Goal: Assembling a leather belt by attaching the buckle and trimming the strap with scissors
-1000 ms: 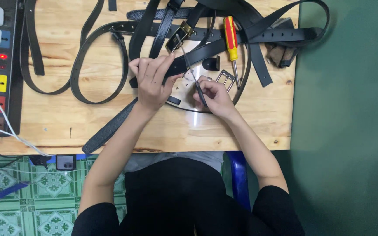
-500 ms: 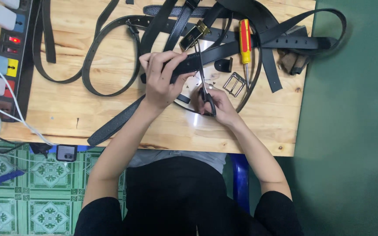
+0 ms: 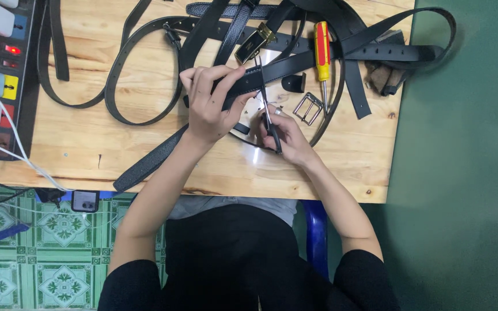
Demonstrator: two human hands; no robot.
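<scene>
The left hand [image 3: 208,109] closes its fingers over a black belt [image 3: 272,69] and presses it on the wooden table [image 3: 352,155]; the part of the belt under the palm is hidden. The right hand [image 3: 286,135], just beside it, grips black-handled scissors [image 3: 267,112], whose blades point away from the body toward the belt. The blade tips are too thin to see clearly. Beyond the right hand lie a silver buckle [image 3: 307,108] and a red and yellow screwdriver [image 3: 321,49]. More belts are cut off by the top edge

Left hand [image 3: 208,109] on black belt [image 3: 272,69], right hand [image 3: 286,135] gripping scissors [image 3: 269,118]
</scene>
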